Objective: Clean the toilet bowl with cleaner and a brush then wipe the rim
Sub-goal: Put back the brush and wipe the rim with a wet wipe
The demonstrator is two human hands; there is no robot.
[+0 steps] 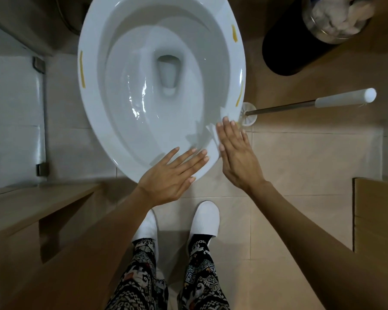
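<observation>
Your 2 hands are flat on the bowl's (213,163) front rim: left hand (173,173) fingers spread, right hand (237,157) fingers together over a thin white sheet. The brush (309,104) stands alongside. Risk: wet glazed rim, so a palm could slide inward.

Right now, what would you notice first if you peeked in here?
The big white toilet fills the upper middle, with yellow marks along its rim. Two bare hands lie flat at its near edge, the left hand on the front and the right hand pressing something white and thin on the right side. A brush lies on the floor to the right, below a black bin.
</observation>
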